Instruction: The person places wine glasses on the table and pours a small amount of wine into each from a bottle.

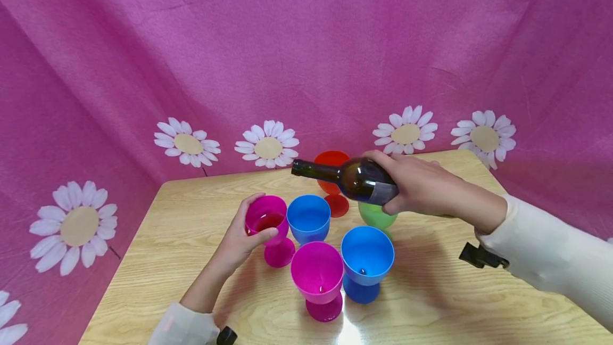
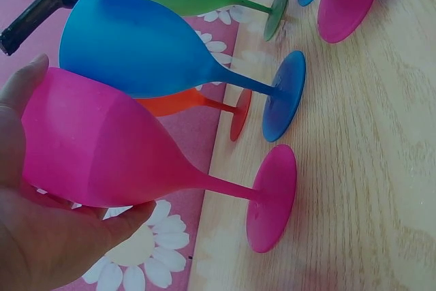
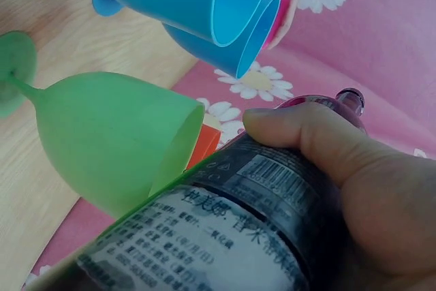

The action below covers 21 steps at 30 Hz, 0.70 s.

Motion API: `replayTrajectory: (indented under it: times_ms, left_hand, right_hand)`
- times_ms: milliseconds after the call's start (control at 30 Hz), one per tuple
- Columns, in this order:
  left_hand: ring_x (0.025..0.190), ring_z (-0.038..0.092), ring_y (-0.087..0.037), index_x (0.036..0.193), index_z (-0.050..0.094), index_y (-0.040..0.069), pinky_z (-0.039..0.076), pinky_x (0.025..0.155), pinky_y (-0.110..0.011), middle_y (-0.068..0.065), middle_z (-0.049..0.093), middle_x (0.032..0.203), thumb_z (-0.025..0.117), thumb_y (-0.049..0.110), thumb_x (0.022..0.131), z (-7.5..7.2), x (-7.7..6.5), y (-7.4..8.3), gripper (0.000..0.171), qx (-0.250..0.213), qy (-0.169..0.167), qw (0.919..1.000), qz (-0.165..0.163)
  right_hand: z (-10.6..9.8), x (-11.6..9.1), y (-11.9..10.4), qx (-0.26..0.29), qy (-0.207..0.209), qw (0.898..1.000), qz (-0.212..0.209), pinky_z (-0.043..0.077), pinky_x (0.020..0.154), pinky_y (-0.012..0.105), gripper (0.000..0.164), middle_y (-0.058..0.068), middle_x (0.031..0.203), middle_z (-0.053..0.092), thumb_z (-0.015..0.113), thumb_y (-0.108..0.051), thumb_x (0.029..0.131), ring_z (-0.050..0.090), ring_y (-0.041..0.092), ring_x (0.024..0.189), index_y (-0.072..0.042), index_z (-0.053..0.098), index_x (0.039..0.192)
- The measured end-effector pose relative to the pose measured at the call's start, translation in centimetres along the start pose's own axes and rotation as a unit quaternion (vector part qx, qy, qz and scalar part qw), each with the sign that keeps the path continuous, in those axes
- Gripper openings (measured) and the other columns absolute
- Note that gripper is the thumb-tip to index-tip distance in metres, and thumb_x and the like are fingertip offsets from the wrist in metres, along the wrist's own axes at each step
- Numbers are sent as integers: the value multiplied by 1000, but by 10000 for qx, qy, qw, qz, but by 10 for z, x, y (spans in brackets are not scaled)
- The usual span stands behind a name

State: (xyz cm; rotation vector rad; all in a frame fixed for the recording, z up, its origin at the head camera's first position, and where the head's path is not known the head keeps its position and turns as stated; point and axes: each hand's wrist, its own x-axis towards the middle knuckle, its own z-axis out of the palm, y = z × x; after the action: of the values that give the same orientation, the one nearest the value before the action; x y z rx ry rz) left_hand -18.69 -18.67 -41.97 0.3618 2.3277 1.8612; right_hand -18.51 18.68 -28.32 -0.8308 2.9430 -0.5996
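My left hand (image 1: 238, 239) grips the bowl of a pink goblet (image 2: 129, 141), thumb on the near side and fingers around the far side. Dark red liquid (image 1: 269, 221) shows inside it. The goblet is upright with its foot on the table. My right hand (image 1: 421, 182) holds a dark glass wine bottle (image 1: 360, 179) around its body. The bottle lies almost level in the air, neck pointing left, its mouth above and behind a blue goblet (image 1: 308, 217). No stream shows at the mouth. A printed label (image 3: 204, 243) faces the right wrist camera.
Another pink goblet (image 1: 317, 270) and a second blue goblet (image 1: 367, 254) stand at the front. Behind are a red-orange goblet (image 1: 330, 158) and a green goblet (image 3: 116, 141), both partly hidden by the bottle. A pink flowered cloth (image 1: 306, 68) hangs behind the wooden table (image 1: 191, 217).
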Motion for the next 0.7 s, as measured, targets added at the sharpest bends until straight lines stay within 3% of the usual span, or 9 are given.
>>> replayTrajectory:
  times_ms: [400, 700]
  left_hand:
    - [140, 44, -34, 158, 30, 22, 57, 96, -37, -9, 47, 151, 82, 17, 88, 0, -1, 2, 87, -52, -2, 10000, 11]
    - [140, 44, -34, 158, 29, 21, 57, 97, -37, -9, 47, 151, 82, 17, 89, 1, -2, 2, 88, -26, 5, 10000, 16]
  right_hand:
    - [-2, -11, 10, 251, 91, 9994, 224, 50, 72, 35, 90, 5, 116, 65, 93, -16, 71, 60, 25, 101, -30, 45, 145]
    - [1, -18, 21, 423, 385, 9983, 78, 48, 71, 36, 86, 7, 115, 65, 89, -11, 74, 60, 24, 96, -22, 43, 145]
